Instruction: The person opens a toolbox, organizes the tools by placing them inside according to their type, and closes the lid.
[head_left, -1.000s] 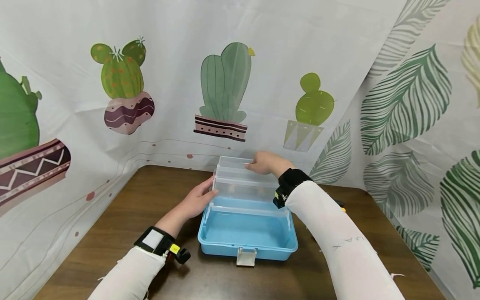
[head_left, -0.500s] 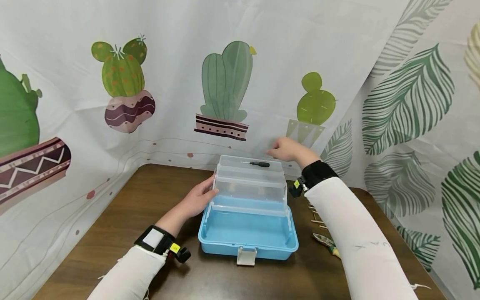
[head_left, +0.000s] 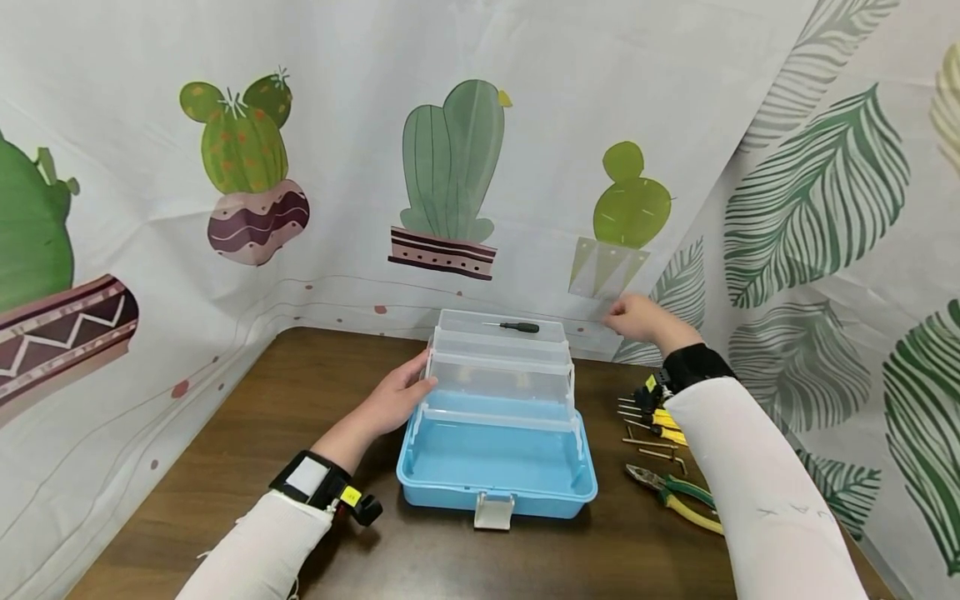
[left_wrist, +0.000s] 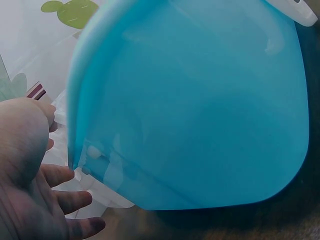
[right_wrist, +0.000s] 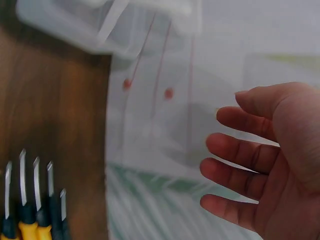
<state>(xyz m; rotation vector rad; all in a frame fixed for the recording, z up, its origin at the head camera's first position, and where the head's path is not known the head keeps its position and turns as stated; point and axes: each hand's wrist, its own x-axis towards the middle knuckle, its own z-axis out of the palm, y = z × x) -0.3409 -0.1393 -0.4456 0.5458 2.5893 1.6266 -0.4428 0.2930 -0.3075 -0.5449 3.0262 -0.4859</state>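
Observation:
A light blue toolbox [head_left: 442,498] stands on the table with its front latch [head_left: 493,510] hanging down. Clear cantilever trays [head_left: 498,382] are raised toward its back, and a small black-handled screwdriver [head_left: 519,327] lies in the topmost one. My left hand [head_left: 393,396] holds the trays' left edge, thumb in front and fingers at the side. In the left wrist view that hand [left_wrist: 25,185] is beside the toolbox's blue wall [left_wrist: 200,110]. Holding nothing, my right hand [head_left: 643,318] is in the air right of the trays; its fingers [right_wrist: 240,150] are loosely bent in the right wrist view.
Yellow-handled screwdrivers [head_left: 669,425] lie right of the toolbox on the wooden table [head_left: 315,400]. Several brass-coloured hex keys [head_left: 658,454] and green-and-yellow pliers [head_left: 693,515] lie nearer me. A cactus-print cloth [head_left: 337,208] hangs close behind the table.
My right hand has let go of the small screwdriver in the top tray and moved right, away from the toolbox. The tools on the right have come into view. My left hand stays put.

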